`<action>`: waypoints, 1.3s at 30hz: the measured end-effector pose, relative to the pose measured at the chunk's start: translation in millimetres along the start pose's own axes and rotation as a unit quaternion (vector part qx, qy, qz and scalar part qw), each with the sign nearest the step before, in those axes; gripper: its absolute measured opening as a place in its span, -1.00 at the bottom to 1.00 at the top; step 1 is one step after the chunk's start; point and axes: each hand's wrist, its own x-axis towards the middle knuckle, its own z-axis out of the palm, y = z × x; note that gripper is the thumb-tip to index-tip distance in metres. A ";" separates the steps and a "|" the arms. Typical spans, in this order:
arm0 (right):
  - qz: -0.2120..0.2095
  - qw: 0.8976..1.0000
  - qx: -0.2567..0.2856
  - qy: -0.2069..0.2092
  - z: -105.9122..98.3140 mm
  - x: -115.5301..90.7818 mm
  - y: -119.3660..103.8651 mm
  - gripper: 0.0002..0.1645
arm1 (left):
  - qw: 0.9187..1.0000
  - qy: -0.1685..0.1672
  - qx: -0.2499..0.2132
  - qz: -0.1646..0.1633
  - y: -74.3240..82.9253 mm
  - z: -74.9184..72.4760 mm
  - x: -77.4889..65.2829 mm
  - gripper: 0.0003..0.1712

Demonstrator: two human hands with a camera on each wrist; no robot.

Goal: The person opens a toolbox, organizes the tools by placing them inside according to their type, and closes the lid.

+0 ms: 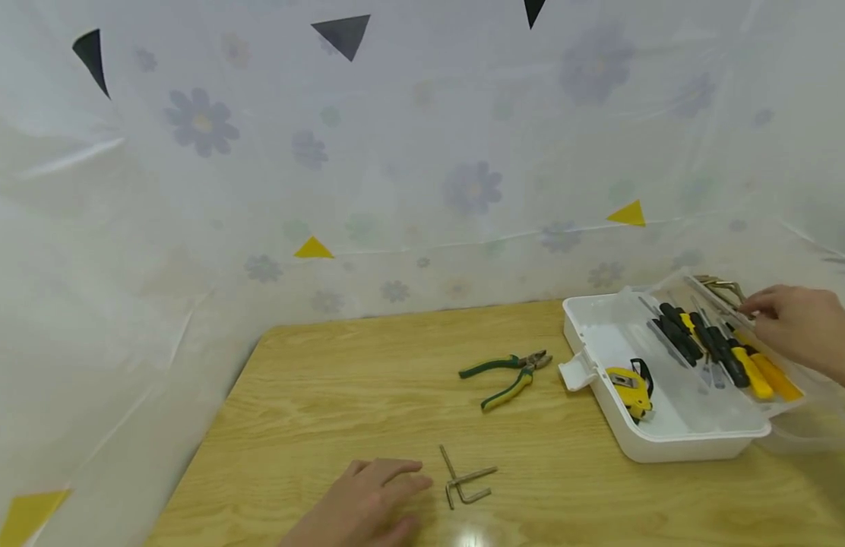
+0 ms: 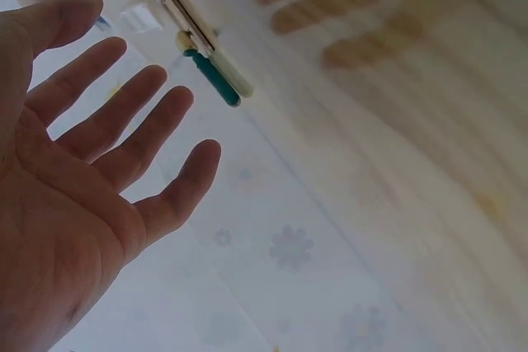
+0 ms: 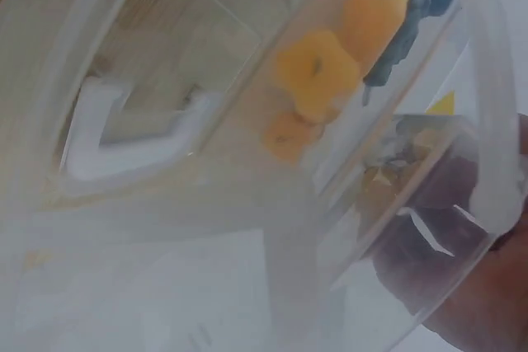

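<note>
My left hand [image 1: 368, 501] hovers low over the wooden table, palm down with its fingers spread and nothing in them. Just right of its fingertips lie two L-shaped hex keys [image 1: 466, 479], one crossing the other. At the far right, my right hand [image 1: 799, 323] reaches into the clear lid side of a white toolbox [image 1: 669, 450]. Its bent fingers touch a cluster of brass-coloured hex keys [image 1: 719, 287]. Clear plastic blurs those fingers [image 3: 437, 245] in the right wrist view, so a grip on a key cannot be made out.
Open pliers [image 1: 514, 374] with green and yellow handles lie left of the toolbox. Inside the box are a yellow tape measure [image 1: 631, 390] and several screwdrivers [image 1: 723, 349] with black or yellow handles. A flower-patterned plastic sheet [image 1: 422, 175] hangs behind the table.
</note>
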 end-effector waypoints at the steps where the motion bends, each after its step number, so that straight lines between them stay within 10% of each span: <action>1: -0.007 1.000 0.005 0.012 0.3 -1.8 -4.6 -0.65 | 1.000 0.013 0.005 0.004 -1.4 0.3 -1.0 -0.56; 8: -0.110 0.988 0.031 0.107 5.3 -17.5 -58.0 -0.76 | 0.998 0.012 -0.011 -0.058 -9.2 -10.0 -6.3 -0.50; 16: -0.296 0.930 0.110 0.188 30.7 -29.0 -147.2 -0.67 | 0.993 0.013 0.007 -0.119 -16.9 -19.9 -17.4 -0.49; 19: -0.338 0.922 0.136 0.127 45.2 -39.5 -193.2 -0.65 | 0.992 0.032 0.021 -0.117 -19.3 -22.3 -19.3 -0.48; 23: -0.389 0.909 0.138 -0.051 58.0 -60.9 -249.7 -0.54 | 0.992 0.050 0.036 -0.108 -18.7 -22.7 -18.8 -0.48; 30: -0.471 0.849 0.129 -0.202 84.4 -88.2 -298.9 -0.65 | 0.993 0.038 0.030 -0.105 -17.4 -20.1 -20.8 -0.49; 39: -0.379 0.862 0.161 -0.294 85.5 -82.4 -284.0 -0.85 | 0.993 0.044 0.022 -0.104 -18.3 -19.1 -22.2 -0.50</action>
